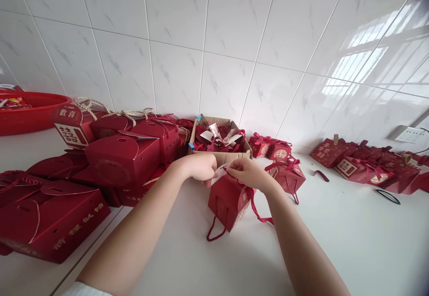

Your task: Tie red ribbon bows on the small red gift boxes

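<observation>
Starting at far left with a red basin (40,122), set by the tiled wall (174,77). Next, passing large red boxes (124,162), crowded and partly stacked, some with gold cords (137,112). At centre, reaching in with the left hand (199,167), grip curled at the left of a white slip (219,171); cannot tell whether pinching it. Behind, showing an open carton (231,156) full of red pieces and white tags. Below the slip, mid-worktop (187,260), finding the small red box (231,198), upright, one corner pointing toward the viewer; facing near-left with its corded side, right with its printed side. Cannot tell its long axis, foreshortened here. Over its top, meeting the right hand (250,173), grip pinching the slip. Trailing down beside, in red ribbon (258,216). Farther right, spotting bowed boxes (263,146), a dark red strip (321,175), a cluster of patterned boxes (368,162), a black loop (388,196) and a white power strip (409,133). Underneath, spreading pale and smooth, seamed at left; behind, rising in white, grey-veined tiles, reflecting a barred window at right.
</observation>
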{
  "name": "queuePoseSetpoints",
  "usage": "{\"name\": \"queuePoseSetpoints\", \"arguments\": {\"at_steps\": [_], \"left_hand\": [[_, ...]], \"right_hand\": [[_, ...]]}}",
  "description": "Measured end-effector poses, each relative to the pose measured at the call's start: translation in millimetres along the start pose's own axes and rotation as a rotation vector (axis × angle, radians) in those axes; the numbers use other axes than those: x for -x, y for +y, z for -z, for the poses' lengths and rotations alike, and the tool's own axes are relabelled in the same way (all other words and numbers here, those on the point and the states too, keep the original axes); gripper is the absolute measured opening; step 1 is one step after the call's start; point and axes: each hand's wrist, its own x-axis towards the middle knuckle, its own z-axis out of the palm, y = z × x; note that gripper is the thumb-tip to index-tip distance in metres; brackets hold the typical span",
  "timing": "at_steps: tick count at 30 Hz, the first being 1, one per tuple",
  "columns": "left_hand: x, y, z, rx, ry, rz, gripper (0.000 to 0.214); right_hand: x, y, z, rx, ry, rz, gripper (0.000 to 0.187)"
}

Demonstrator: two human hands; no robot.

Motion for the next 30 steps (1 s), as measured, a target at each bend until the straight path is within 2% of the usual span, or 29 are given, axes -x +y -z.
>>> {"name": "queuePoseSetpoints", "arguments": {"at_steps": [5, 14, 16, 20, 25, 30], "left_hand": [[2.0, 3.3, -1.0, -0.009, 0.004, -0.026, 0.023], [14.8, 7.5, 7.9, 0.055, -0.153, -0.164, 0.025], [15.3, 5.6, 9.1, 0.097, -0.127, -0.140, 0.021], [9.0, 3.3, 5.7, 0.079, 0.016, -0.062, 0.025], [-3.6, 4.1, -2.6, -0.026, 0.101, -0.134, 0.013], [-5.8, 5.8, -3.9, -0.053, 0.185, -0.176, 0.012]], "right_hand": [[-1.9, 1.6, -3.4, -0.020, 0.014, 0.017, 0.018], [-0.2, 3.6, 0.2, -0.011, -0.045, 0.089, 0.018], [0.0, 4.1, 0.5, -0.021, -0.040, 0.079, 0.017], [0.1, 3.9, -0.9, -0.011, -0.025, 0.049, 0.018], [0.8, 3.6, -0.9, -0.013, -0.027, 0.053, 0.018], [1.3, 3.8, 1.6, -0.019, -0.045, 0.057, 0.020]]}}
